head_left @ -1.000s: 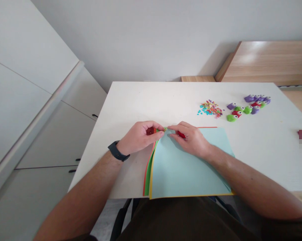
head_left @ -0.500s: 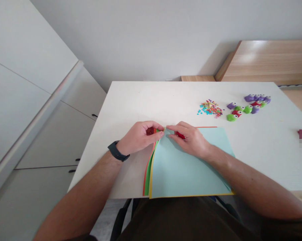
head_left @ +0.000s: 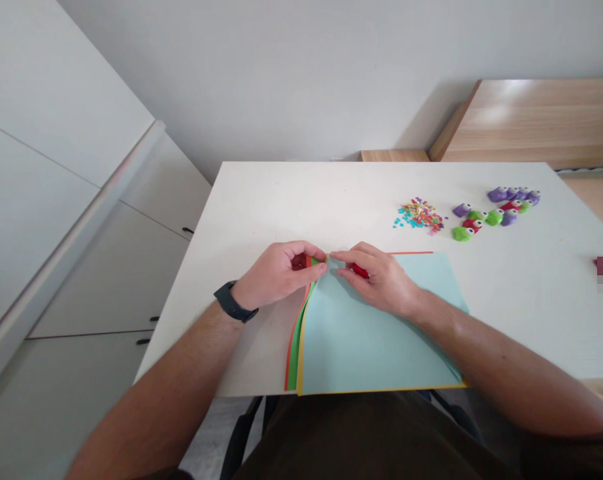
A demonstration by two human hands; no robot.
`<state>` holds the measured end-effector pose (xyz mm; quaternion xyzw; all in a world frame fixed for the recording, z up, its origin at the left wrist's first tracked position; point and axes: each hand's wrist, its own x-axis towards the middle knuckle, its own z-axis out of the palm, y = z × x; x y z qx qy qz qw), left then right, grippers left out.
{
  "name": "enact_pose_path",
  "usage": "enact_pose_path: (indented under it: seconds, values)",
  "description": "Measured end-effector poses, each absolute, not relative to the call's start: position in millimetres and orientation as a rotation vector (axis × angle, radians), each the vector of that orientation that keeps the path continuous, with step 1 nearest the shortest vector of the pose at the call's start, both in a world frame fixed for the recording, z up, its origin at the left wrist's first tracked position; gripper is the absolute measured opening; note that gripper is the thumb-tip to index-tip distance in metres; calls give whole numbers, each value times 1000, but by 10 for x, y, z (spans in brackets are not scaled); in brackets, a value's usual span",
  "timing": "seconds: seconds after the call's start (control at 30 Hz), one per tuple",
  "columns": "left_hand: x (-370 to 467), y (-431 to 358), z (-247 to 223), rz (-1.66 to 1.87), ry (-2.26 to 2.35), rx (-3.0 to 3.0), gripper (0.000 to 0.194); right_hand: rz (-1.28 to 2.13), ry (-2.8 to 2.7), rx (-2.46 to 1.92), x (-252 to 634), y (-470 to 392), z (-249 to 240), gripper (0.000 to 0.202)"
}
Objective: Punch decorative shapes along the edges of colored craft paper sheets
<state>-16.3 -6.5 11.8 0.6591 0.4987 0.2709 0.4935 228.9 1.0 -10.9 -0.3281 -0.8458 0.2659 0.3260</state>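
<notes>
A stack of coloured paper sheets (head_left: pixel 381 340) lies at the table's front edge, light blue on top with yellow, green and orange edges showing on the left. Its upper left corner is pinched between the thumb and fingers of my left hand (head_left: pixel 286 270), and the left edges bow apart below. My right hand (head_left: pixel 379 273) rests over the top of the blue sheet, curled around a small red object (head_left: pixel 360 271) mostly hidden in the palm. Its index fingertip reaches close to the pinched corner; whether it touches the paper I cannot tell.
Beyond the paper lies a pile of small colourful confetti-like pieces (head_left: pixel 421 217). To its right sit several purple, green and red lumps with googly eyes (head_left: pixel 495 217). White cabinets (head_left: pixel 106 267) stand left of the white table (head_left: pixel 291 200); a wooden panel (head_left: pixel 541 123) is behind right.
Almost nothing differs. My right index fingertip has shifted very slightly left toward the pinched corner, and my left hand keeps its pinch.
</notes>
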Motion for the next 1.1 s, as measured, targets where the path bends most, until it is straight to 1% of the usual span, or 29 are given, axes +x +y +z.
enact_pose_path:
  seconds: [0.17, 0.37, 0.73, 1.1]
  values:
    - [-164, -65, 106, 653, 1178, 1550, 42, 718, -2205, -868, 2291, 10, -110, 27]
    - [-173, -58, 92, 657, 1193, 1561, 42, 736, -2201, -866, 2289, 5, -72, 16]
    - [-156, -59, 112, 651, 1172, 1516, 43, 790, -2171, -735, 2261, 11, -67, 15]
    - [-158, -68, 96, 655, 1158, 1517, 42, 784, -2169, -717, 2257, 5, -68, 18]
